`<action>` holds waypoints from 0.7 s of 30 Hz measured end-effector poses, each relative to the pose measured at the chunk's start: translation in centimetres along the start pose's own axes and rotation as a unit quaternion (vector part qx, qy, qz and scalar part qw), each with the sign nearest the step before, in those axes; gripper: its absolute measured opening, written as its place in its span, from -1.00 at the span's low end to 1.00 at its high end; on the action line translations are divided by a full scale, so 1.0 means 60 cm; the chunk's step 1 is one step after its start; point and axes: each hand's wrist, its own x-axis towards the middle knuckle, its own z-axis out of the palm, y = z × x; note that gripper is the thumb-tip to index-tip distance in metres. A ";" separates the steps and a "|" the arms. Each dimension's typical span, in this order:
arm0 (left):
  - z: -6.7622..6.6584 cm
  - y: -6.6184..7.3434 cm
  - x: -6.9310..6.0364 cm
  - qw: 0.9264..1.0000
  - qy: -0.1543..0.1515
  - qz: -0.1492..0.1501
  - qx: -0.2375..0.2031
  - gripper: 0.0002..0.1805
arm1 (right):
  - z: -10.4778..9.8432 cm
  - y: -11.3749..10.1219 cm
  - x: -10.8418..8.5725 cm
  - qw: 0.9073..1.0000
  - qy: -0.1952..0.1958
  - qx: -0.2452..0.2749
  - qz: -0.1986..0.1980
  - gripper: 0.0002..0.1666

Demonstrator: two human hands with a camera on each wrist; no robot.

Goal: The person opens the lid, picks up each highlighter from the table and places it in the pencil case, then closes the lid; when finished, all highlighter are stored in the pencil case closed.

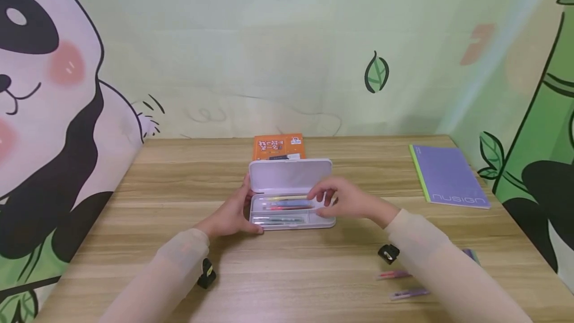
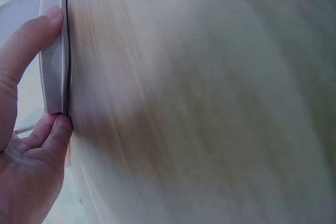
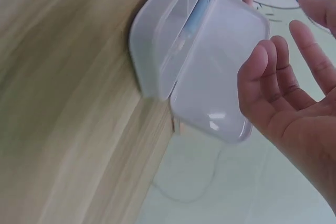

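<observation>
A white pencil case (image 1: 290, 176) stands with its lid raised at the middle of the table, several pens (image 1: 287, 204) lying in its compartments. My left hand (image 1: 230, 213) grips the case's left end, thumb at the front corner and fingers behind; in the left wrist view the thumb and fingertips of the left hand (image 2: 31, 150) touch the case's edge (image 2: 54, 72). Over the right part of the case hovers my right hand (image 1: 343, 199), fingers bent loosely and holding nothing. The right wrist view shows the right hand (image 3: 299, 87) beside the lid (image 3: 220, 72), a blue pen (image 3: 198, 14) inside the case.
Behind the case lies an orange book (image 1: 279, 145). A purple notebook (image 1: 450, 176) is at the back right. Pens, one pink (image 1: 393, 274) and one purple (image 1: 409, 293), lie near the right forearm, which partly covers them. A patterned wall (image 1: 305, 64) borders the table.
</observation>
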 end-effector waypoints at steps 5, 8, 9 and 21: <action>0.000 -0.001 -0.001 1.000 0.001 -0.001 -0.003 0.61 | -0.013 0.008 -0.040 0.999 0.012 0.021 0.031 -0.64; -0.001 0.000 -0.001 1.000 0.000 -0.001 -0.004 0.61 | -0.020 0.013 -0.065 0.998 0.019 0.026 0.052 -0.61; -0.001 0.001 -0.002 1.000 0.000 0.001 -0.003 0.61 | -0.022 0.014 -0.074 0.998 0.021 0.028 0.058 -0.60; -0.001 -0.001 -0.002 1.000 -0.004 0.007 -0.006 0.61 | -0.041 0.038 -0.199 0.997 -0.003 0.017 0.072 -0.52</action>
